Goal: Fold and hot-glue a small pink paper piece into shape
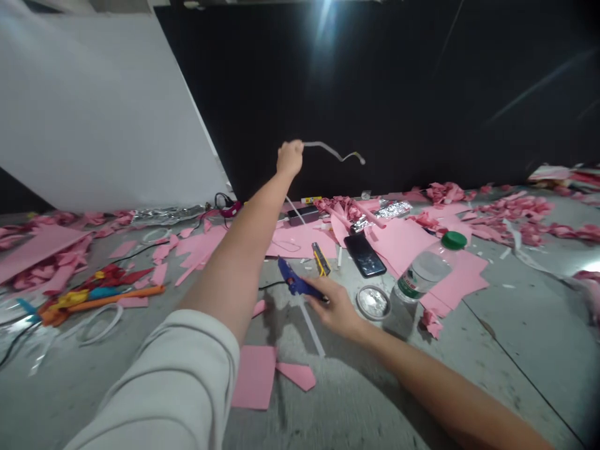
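My left hand [290, 157], arm stretched far forward, is closed on a thin white strip [323, 146]. One end of the strip waves out to the right against the black panel, and another length runs down below the fist. Lower and nearer, my right hand [335, 306] is wrapped round the handle of a blue hot glue gun [296, 285]. Its nozzle points forward and left, and a whitish glue stick [312, 328] juts from its rear. Just beyond the glue gun lies a yellow and black utility knife [321, 259] on the floor.
Right of the glue gun are a phone [365, 254], a round silvery lid [374, 302] and a tilted green-capped bottle [429, 269]. Pink paper [255, 375] and crumpled scraps litter the floor. Orange, yellow and blue balloons [94, 297] lie left. A black panel [398, 81] stands behind.
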Action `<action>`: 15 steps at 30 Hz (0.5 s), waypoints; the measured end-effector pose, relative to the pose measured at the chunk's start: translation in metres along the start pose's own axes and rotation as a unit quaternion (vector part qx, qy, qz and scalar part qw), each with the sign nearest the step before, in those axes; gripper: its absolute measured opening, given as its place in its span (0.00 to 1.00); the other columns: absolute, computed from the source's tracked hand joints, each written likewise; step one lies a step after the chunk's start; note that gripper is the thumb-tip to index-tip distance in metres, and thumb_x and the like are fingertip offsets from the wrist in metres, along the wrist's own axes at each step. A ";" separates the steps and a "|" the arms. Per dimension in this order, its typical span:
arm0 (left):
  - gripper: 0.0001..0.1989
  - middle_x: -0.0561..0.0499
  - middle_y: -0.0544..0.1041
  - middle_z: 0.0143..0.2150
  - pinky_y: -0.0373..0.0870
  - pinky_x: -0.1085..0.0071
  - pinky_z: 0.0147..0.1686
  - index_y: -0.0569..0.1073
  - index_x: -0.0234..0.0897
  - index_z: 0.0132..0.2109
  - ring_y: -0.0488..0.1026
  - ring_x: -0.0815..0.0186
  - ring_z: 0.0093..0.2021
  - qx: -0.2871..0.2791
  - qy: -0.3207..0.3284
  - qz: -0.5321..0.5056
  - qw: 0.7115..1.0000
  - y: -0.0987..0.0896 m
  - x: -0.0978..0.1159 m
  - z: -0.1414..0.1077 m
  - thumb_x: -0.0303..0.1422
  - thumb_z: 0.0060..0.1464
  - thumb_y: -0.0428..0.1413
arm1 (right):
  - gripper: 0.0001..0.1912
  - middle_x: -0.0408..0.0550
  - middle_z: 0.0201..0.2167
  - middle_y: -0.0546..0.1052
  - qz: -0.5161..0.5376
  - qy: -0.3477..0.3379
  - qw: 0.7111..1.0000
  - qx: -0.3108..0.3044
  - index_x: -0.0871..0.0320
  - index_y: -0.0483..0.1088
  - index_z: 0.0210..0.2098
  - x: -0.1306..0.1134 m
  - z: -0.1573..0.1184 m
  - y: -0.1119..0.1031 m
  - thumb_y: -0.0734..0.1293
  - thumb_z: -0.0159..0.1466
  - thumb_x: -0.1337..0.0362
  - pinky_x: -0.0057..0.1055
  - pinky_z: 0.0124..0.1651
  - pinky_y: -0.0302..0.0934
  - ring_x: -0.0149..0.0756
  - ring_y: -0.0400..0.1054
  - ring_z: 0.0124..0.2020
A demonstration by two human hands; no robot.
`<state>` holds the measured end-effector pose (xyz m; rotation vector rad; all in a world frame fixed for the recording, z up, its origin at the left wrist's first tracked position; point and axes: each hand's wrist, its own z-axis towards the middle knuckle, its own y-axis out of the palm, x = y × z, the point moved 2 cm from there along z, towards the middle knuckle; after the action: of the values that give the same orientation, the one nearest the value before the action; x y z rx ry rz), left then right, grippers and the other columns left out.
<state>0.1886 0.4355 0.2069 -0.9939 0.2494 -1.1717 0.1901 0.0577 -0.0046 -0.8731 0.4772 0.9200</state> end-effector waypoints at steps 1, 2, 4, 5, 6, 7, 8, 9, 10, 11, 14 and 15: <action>0.27 0.28 0.71 0.71 0.61 0.44 0.68 0.74 0.28 0.64 0.65 0.45 0.75 -0.008 -0.030 0.000 1.000 0.015 -0.004 -0.009 0.45 0.79 0.42 | 0.22 0.53 0.50 0.86 -0.011 -0.007 1.000 -0.007 0.48 0.77 0.65 0.001 -0.001 0.000 0.68 0.73 0.63 0.46 0.55 0.76 0.48 0.81 0.49; 0.27 0.25 0.70 0.71 0.63 0.40 0.68 0.73 0.28 0.66 0.65 0.40 0.74 -0.024 -0.051 0.001 0.998 0.029 -0.008 -0.018 0.47 0.76 0.51 | 0.22 0.53 0.50 0.86 -0.021 -0.012 1.000 -0.014 0.48 0.76 0.66 0.002 -0.002 0.000 0.68 0.73 0.64 0.46 0.55 0.76 0.48 0.81 0.49; 0.35 0.24 0.68 0.73 0.64 0.38 0.68 0.72 0.31 0.68 0.65 0.35 0.74 -0.052 -0.078 -0.002 0.996 0.046 -0.016 -0.036 0.50 0.64 0.64 | 0.23 0.53 0.51 0.85 -0.035 -0.016 0.999 -0.025 0.49 0.75 0.66 0.005 -0.004 0.001 0.67 0.73 0.66 0.45 0.54 0.75 0.48 0.81 0.49; 0.40 0.25 0.67 0.74 0.64 0.38 0.69 0.71 0.32 0.69 0.64 0.34 0.75 -0.070 -0.080 -0.003 0.994 0.048 -0.020 -0.044 0.50 0.58 0.69 | 0.23 0.54 0.50 0.85 -0.039 -0.015 0.999 -0.028 0.50 0.75 0.66 0.006 -0.005 0.001 0.68 0.73 0.66 0.45 0.54 0.75 0.48 0.81 0.49; 0.43 0.27 0.66 0.75 0.63 0.40 0.70 0.71 0.33 0.70 0.63 0.35 0.75 -0.085 -0.077 -0.003 0.993 0.044 -0.024 -0.052 0.51 0.54 0.71 | 0.23 0.54 0.50 0.85 -0.041 -0.013 0.999 -0.031 0.51 0.75 0.66 0.007 -0.005 0.001 0.68 0.73 0.67 0.46 0.54 0.75 0.49 0.81 0.49; 0.44 0.28 0.66 0.76 0.62 0.43 0.72 0.72 0.33 0.70 0.63 0.36 0.75 -0.096 -0.072 -0.004 0.993 0.035 -0.028 -0.060 0.50 0.53 0.72 | 0.22 0.55 0.50 0.86 -0.041 -0.012 0.999 -0.033 0.51 0.76 0.65 0.007 -0.005 0.002 0.68 0.73 0.67 0.46 0.53 0.75 0.49 0.81 0.49; 0.43 0.30 0.67 0.75 0.61 0.46 0.73 0.72 0.34 0.70 0.64 0.39 0.75 -0.104 -0.064 -0.005 0.993 0.022 -0.032 -0.070 0.50 0.54 0.71 | 0.22 0.55 0.50 0.86 -0.040 -0.011 0.999 -0.035 0.52 0.76 0.65 0.008 -0.004 0.003 0.68 0.73 0.67 0.46 0.54 0.75 0.50 0.81 0.49; 0.40 0.33 0.69 0.74 0.62 0.49 0.73 0.73 0.34 0.70 0.66 0.42 0.74 -0.107 -0.058 -0.005 0.993 0.006 -0.036 -0.081 0.50 0.57 0.69 | 0.21 0.55 0.50 0.86 -0.036 -0.012 0.999 -0.037 0.52 0.77 0.64 0.009 -0.001 0.004 0.68 0.73 0.67 0.47 0.54 0.75 0.50 0.81 0.49; 0.35 0.36 0.73 0.72 0.64 0.51 0.72 0.74 0.36 0.69 0.70 0.46 0.71 -0.109 -0.055 -0.004 0.993 -0.013 -0.040 -0.094 0.49 0.61 0.66 | 0.21 0.55 0.50 0.86 -0.032 -0.014 0.999 -0.038 0.51 0.77 0.64 0.009 0.002 0.005 0.68 0.73 0.67 0.47 0.55 0.74 0.50 0.81 0.50; 0.31 0.40 0.77 0.68 0.68 0.53 0.68 0.76 0.38 0.67 0.75 0.49 0.66 -0.112 -0.059 -0.002 0.992 -0.032 -0.043 -0.110 0.47 0.63 0.63 | 0.20 0.55 0.50 0.86 -0.026 -0.017 0.999 -0.037 0.51 0.78 0.63 0.010 0.007 0.006 0.69 0.73 0.67 0.47 0.55 0.74 0.50 0.81 0.49; 0.20 0.47 0.85 0.52 0.76 0.62 0.52 0.84 0.41 0.55 0.81 0.56 0.49 -0.137 -0.117 0.028 0.983 -0.083 -0.054 -0.167 0.46 0.64 0.60 | 0.19 0.55 0.50 0.87 -0.007 -0.023 1.000 -0.020 0.52 0.80 0.61 0.012 0.034 0.012 0.70 0.73 0.65 0.48 0.56 0.74 0.50 0.81 0.50; 0.18 0.47 0.86 0.47 0.75 0.64 0.49 0.85 0.39 0.50 0.81 0.57 0.46 -0.139 -0.138 0.038 0.980 -0.095 -0.057 -0.188 0.45 0.63 0.60 | 0.18 0.55 0.51 0.87 0.001 -0.024 1.000 -0.009 0.52 0.80 0.61 0.011 0.047 0.015 0.70 0.72 0.65 0.48 0.57 0.74 0.50 0.81 0.51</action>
<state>-0.0158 0.3825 0.1532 -1.3677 0.2318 -0.9304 0.1839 0.1060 0.0081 -0.8651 0.4291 0.9452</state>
